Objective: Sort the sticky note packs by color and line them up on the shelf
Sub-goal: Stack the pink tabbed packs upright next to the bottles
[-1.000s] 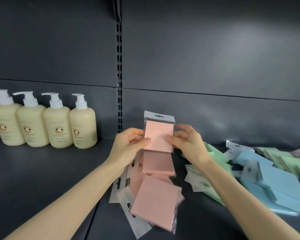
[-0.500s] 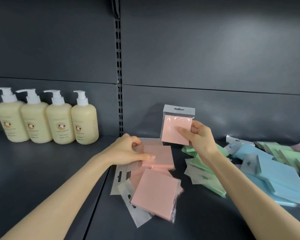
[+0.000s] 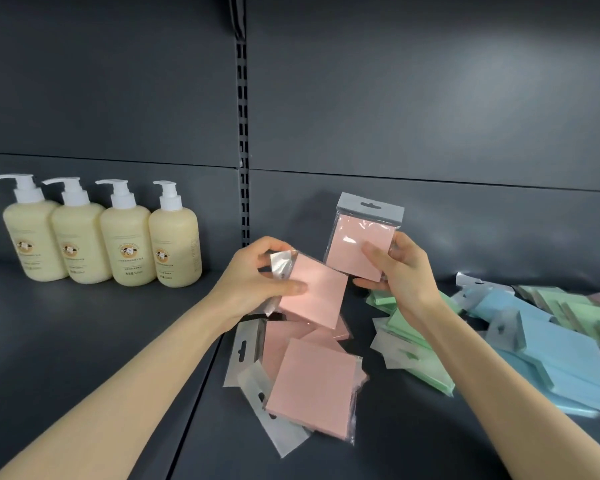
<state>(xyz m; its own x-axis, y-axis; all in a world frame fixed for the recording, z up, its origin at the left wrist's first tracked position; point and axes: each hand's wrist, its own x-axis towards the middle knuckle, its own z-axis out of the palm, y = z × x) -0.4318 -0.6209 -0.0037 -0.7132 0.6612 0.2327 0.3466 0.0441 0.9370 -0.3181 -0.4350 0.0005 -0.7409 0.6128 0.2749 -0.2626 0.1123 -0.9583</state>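
The left hand holds a tilted pink pack in its grip, just above the pink pile on the shelf. The right hand has its grip on an upright pink pack. Green packs and blue packs lie further right.

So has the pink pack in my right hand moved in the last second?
Yes. The pink pack in the right hand has shifted right, away from the slotted upright.

Dim soft overhead light, pale sheen on back panel, wide-angle bowing at edges, far-right packs blurred.
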